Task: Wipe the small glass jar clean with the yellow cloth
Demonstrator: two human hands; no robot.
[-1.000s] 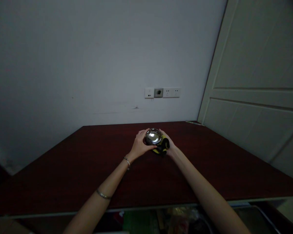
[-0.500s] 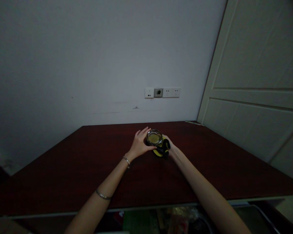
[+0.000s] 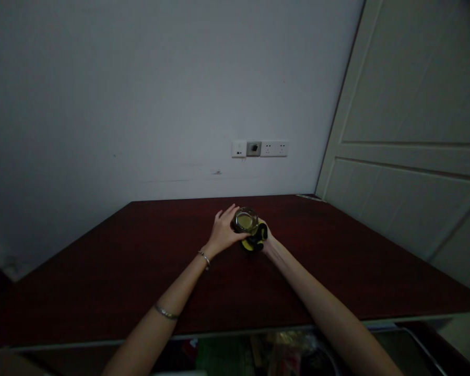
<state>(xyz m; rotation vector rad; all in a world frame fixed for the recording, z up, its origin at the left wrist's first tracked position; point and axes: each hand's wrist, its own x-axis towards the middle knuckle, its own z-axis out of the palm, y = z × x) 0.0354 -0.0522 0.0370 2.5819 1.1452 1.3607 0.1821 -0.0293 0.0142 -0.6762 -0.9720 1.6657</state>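
Note:
A small shiny metal bowl (image 3: 245, 221) is held tilted over the dark red table (image 3: 141, 271), far from me. My left hand (image 3: 224, 231) cups the bowl's left side, thumb on its lower rim and fingers partly spread. My right hand (image 3: 267, 236) is closed on a yellow and black cloth (image 3: 254, 240) pressed against the bowl's lower right side. Most of the right hand's fingers are hidden behind the cloth and bowl.
A white wall with a row of sockets (image 3: 259, 149) rises behind the table. A pale panelled door (image 3: 407, 136) stands at the right. Below the table's near edge lie several dim, colourful items (image 3: 258, 355).
The bowl has tilted and shifted slightly left, its inside now reflecting yellow rather than bright white. The cloth has bunched closer under the bowl's right side, and my left fingers have spread a little.

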